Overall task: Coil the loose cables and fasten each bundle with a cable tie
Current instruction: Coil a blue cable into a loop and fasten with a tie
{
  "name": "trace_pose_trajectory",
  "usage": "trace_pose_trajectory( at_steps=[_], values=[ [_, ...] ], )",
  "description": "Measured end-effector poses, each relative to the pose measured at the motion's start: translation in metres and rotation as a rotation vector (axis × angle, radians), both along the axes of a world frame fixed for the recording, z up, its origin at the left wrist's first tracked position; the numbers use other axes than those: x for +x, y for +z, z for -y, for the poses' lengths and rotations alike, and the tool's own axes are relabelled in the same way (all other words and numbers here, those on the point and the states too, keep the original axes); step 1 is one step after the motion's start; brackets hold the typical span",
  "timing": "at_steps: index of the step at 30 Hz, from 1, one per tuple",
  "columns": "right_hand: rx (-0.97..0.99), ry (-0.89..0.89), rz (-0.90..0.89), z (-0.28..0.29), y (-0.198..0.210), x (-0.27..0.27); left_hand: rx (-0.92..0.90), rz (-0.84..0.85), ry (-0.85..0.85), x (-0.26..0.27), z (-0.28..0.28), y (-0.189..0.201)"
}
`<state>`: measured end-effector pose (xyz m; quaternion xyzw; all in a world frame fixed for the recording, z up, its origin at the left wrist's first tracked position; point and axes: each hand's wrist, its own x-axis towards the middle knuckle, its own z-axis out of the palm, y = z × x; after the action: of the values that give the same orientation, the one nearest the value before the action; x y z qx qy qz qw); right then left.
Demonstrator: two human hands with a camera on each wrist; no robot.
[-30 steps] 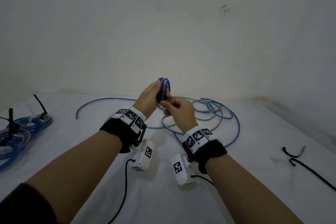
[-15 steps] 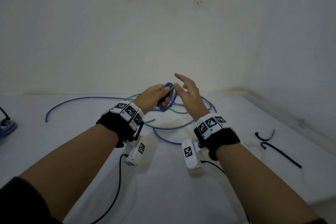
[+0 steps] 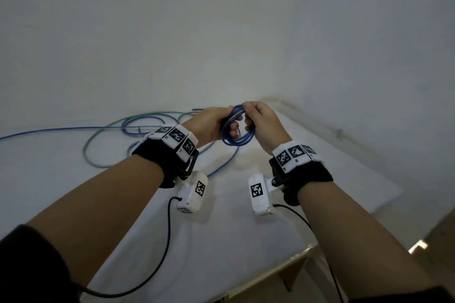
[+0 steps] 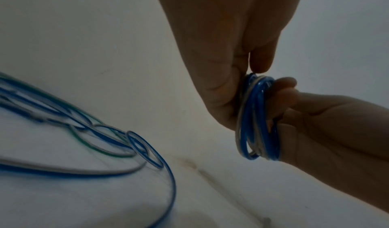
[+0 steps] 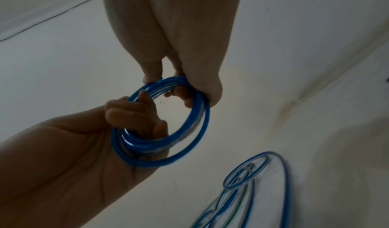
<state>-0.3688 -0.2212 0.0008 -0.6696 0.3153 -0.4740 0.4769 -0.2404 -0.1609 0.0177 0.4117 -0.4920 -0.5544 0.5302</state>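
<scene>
A small coil of blue cable (image 3: pixel 236 144) hangs in the air between my hands, above the white table (image 3: pixel 246 241). My left hand (image 3: pixel 211 125) holds its left side, and in the right wrist view its fingers (image 5: pixel 134 113) are curled through the coil (image 5: pixel 189 131). My right hand (image 3: pixel 261 123) grips the coil's top right. The left wrist view shows the right hand's fingers (image 4: pixel 282 90) wrapped over the strands (image 4: pixel 256 118). A loose tail of blue cable (image 3: pixel 61 130) runs from the coil down onto the table to the left.
A green cable (image 3: pixel 86 147) loops among the loose blue turns (image 3: pixel 147 125) on the table behind my left wrist. The wall stands close behind. The table's front right corner (image 3: pixel 307 248) is near my right forearm, with the floor beyond it.
My right hand, fingers spread half a second ago, has closed on the coil. The coil has turned to face me. The view swung right and up, losing the tied bundles and black ties.
</scene>
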Motion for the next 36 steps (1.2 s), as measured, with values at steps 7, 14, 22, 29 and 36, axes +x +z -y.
trace_pose_trajectory(
  at_steps=[7, 14, 22, 29, 36],
  values=[
    [0.072, -0.082, 0.011, 0.011, -0.006, -0.057, 0.044, 0.05, -0.144, -0.048, 0.022, -0.007],
    [0.198, -0.188, -0.219, 0.029, -0.006, -0.101, 0.048, 0.061, -0.045, -0.079, 0.039, -0.013],
    [-0.091, -0.329, -1.561, 0.058, -0.041, -0.144, 0.05, 0.108, -0.015, -0.076, 0.042, -0.018],
    [-0.136, -0.31, -1.653, 0.061, -0.052, -0.145, 0.03, 0.097, 0.0, -0.07, 0.039, -0.017],
    [0.01, -0.39, -1.291, 0.055, -0.032, -0.124, 0.019, 0.076, 0.058, -0.054, 0.033, -0.009]
  ],
)
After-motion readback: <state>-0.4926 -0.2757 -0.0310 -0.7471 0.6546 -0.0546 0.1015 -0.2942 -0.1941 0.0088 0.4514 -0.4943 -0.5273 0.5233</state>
